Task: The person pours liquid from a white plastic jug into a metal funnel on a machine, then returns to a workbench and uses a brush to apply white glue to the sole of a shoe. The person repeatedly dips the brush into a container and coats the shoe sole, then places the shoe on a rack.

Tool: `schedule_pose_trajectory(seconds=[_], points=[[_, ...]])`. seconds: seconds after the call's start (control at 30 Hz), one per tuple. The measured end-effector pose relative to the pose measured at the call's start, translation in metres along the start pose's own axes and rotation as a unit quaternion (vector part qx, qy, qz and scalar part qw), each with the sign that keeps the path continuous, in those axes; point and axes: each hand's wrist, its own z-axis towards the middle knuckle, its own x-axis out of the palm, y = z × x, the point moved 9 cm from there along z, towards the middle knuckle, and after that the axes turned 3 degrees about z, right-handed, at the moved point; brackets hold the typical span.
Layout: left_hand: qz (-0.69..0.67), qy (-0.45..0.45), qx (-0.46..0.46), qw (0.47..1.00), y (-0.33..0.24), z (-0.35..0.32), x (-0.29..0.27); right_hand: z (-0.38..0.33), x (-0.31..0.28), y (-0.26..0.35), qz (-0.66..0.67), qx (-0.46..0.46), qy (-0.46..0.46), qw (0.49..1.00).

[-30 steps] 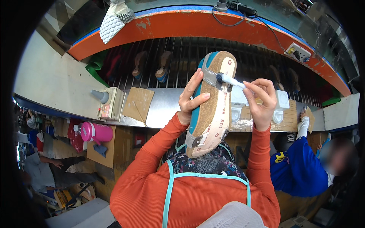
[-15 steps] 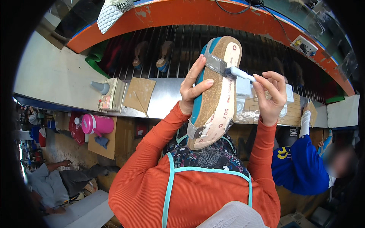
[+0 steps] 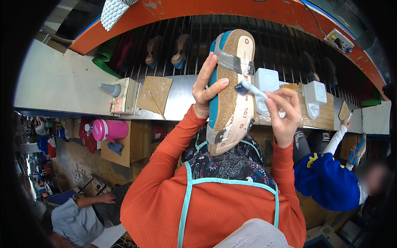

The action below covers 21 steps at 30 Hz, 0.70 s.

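My left hand (image 3: 206, 87) is shut on a sandal (image 3: 231, 111) and holds it up on end, its underside toward me. The sandal has a cork-coloured sole, a teal edge and grey straps across the top and bottom. My right hand (image 3: 285, 111) grips a small brush (image 3: 250, 88) with a white handle. The dark tip of the brush touches the cork just below the upper grey strap. Both my sleeves are orange.
Behind the sandal runs a barred conveyor rack (image 3: 285, 45) under an orange curved frame (image 3: 256, 10), carrying more shoes (image 3: 180, 49). Two white boxes (image 3: 315, 93) stand on the ledge. A pink bottle (image 3: 109, 130) sits left. A co-worker in blue (image 3: 326, 182) works right; another person (image 3: 78, 215) sits lower left.
The brush tip has moved from the upper grey strap down onto the cork sole. The sandal now stands more upright in my left hand.
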Motion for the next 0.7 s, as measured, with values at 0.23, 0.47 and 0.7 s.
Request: schedule_pose_trajectory(seconds=[0.23, 0.47, 0.7], points=[[-0.005, 0.004, -0.014, 1.000, 0.001, 0.000, -0.001, 0.016, 0.001, 0.013, -0.118, -0.049, -0.028, 0.991], [-0.005, -0.002, 0.005, 1.000, 0.000, 0.008, -0.007, 0.027, 0.003, 0.020, -0.113, -0.114, -0.061, 0.985], [0.004, -0.007, -0.008, 1.000, 0.007, 0.009, -0.011, 0.016, 0.015, -0.001, -0.008, -0.021, 0.025, 0.999]])
